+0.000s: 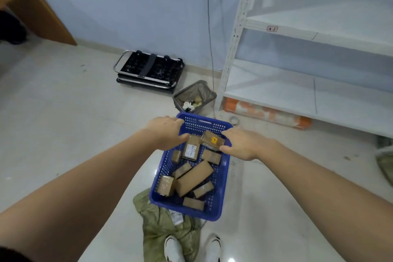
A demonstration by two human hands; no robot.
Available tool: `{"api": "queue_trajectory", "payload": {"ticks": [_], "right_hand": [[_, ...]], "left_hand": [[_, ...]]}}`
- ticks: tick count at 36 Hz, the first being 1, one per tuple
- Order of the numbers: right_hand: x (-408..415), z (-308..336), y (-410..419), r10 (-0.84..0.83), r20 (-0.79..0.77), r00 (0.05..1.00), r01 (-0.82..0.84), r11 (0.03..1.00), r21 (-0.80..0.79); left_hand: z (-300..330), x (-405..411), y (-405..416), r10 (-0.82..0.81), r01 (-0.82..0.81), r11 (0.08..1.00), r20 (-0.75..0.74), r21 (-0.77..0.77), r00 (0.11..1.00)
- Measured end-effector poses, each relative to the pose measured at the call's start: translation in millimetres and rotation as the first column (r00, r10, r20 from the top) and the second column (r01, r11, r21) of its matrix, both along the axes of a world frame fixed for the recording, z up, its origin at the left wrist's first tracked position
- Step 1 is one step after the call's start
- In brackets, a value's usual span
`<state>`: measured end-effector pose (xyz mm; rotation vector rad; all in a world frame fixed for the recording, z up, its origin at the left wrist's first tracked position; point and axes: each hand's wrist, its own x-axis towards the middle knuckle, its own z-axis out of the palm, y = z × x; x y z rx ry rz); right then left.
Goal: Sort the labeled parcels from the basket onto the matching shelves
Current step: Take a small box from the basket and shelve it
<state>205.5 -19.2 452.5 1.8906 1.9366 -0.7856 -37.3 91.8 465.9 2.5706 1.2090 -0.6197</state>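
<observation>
Both arms reach down over a blue basket [221, 187] of brown parcels on the tiled floor. The left hand [168, 134] grips the basket's far-left rim; the right hand [244, 144] pinches a parcel with a yellow sticker [213, 140]. White shelves [319, 34] stand to the right.

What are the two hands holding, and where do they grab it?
The right hand pinches the parcel with the yellow sticker at its right end. The left hand holds the blue basket by its far left rim.
</observation>
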Motion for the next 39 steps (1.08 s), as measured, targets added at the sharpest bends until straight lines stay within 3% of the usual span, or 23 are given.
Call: {"api": "queue_trajectory", "payload": {"ticks": [5,13,22,26,33,39], "right_hand": [[-2,-37,-10,-0.019,0.005,1.000,0.019,0.999,-0.045],[-36,-137,-14,-0.085,-0.109,0.990,0.066,0.984,-0.166],[-90,-302,2,-0.209,-0.206,0.956,0.132,0.933,-0.335],[-134,-388,15,-0.318,-0.256,0.913,0.183,0.880,-0.439],[-208,-511,8,-0.665,-0.306,0.681,0.439,0.706,-0.556],[-235,-577,1,-0.885,-0.283,0.370,0.644,0.464,-0.609]], "left_hand": [[-47,-5,-18,-0.017,0.017,0.998,-0.009,-0.053,1.000],[-142,-29,-21,-0.030,0.006,0.980,-0.117,-0.196,0.993],[-287,-76,1,-0.028,-0.026,0.953,-0.172,-0.302,0.985],[-367,-107,0,0.127,-0.182,0.900,-0.160,-0.397,0.979],[-482,-133,-34,0.439,-0.440,0.758,-0.122,-0.481,0.890],[-535,-128,-57,0.755,-0.665,0.510,-0.088,-0.545,0.650]]}}
